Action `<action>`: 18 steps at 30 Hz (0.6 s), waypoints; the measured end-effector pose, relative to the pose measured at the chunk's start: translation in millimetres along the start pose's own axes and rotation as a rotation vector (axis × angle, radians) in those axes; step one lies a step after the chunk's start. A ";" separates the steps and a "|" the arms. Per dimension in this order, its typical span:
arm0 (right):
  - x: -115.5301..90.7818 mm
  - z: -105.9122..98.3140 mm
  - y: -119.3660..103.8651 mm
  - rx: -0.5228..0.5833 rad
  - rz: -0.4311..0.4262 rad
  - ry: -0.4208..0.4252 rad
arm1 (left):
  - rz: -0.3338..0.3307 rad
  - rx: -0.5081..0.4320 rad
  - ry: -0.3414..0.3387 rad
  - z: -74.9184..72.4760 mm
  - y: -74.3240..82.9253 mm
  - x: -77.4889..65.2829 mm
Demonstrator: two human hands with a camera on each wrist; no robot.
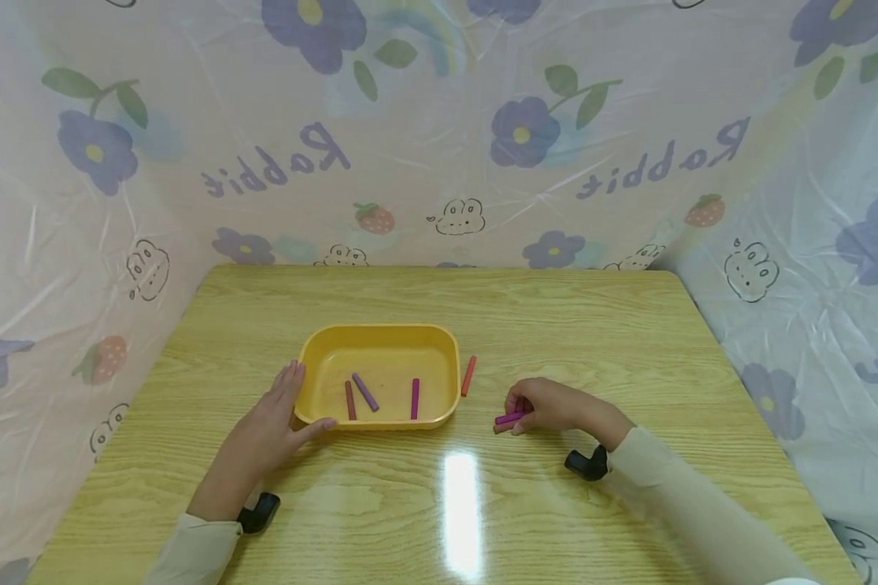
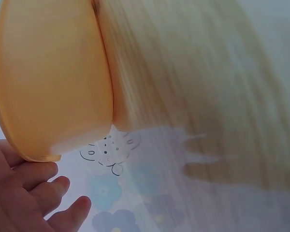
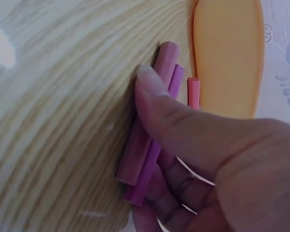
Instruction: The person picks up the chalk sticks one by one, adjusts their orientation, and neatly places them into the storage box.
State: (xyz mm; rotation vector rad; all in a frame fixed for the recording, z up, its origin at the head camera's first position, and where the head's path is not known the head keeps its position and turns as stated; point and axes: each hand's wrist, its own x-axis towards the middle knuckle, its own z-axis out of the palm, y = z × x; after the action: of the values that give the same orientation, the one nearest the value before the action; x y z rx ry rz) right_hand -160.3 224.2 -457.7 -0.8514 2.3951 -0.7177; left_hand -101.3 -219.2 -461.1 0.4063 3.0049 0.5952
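A yellow plastic tray (image 1: 380, 327) sits left of the table's middle, holding a brownish-red crayon (image 1: 350, 400), a violet crayon (image 1: 366, 392) and a magenta crayon (image 1: 415, 398). My left hand (image 1: 267, 424) rests against its left end, fingers extended along the rim and thumb at the near edge. Right of the tray, my right hand (image 1: 549, 404) pinches two crayons side by side, low over the table: a reddish-brown crayon (image 3: 168, 57) and a magenta-purple crayon (image 3: 148, 174). The thumb lies across them. Between that hand and the tray lies an orange-red crayon (image 1: 469, 376).
The wood-grain table (image 1: 571, 317) carries a bright light reflection near its front. A patterned curtain (image 1: 424, 146) with flowers and rabbits encloses the back and both sides. Each wrist wears a black mount (image 1: 588, 464).
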 end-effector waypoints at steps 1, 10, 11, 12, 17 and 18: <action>-0.1 0.4 0.2 0.003 0.001 0.004 | -0.001 -0.002 0.000 0.3 -0.1 -0.1; 0.4 3.8 1.1 -0.003 -0.015 0.058 | -0.001 0.000 0.006 -0.2 1.2 -0.8; 0.2 3.7 1.1 -0.004 -0.017 0.061 | 0.000 0.000 0.007 -0.5 1.5 -0.9; 0.0 3.3 0.7 0.000 -0.018 0.062 | 0.000 0.000 0.008 -0.8 1.8 -1.1; -2.1 0.6 -1.0 0.017 -0.021 0.044 | 0.001 0.000 0.009 -1.8 3.0 -1.6; -2.5 0.1 -1.1 0.019 -0.019 0.039 | 0.001 0.001 0.010 -1.8 3.0 -1.5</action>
State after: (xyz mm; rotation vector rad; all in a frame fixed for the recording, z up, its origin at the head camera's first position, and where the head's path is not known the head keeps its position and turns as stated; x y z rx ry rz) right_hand -158.0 225.1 -456.5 -0.8618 2.4138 -0.7696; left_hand -99.3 -217.6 -458.2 0.4067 3.0146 0.5977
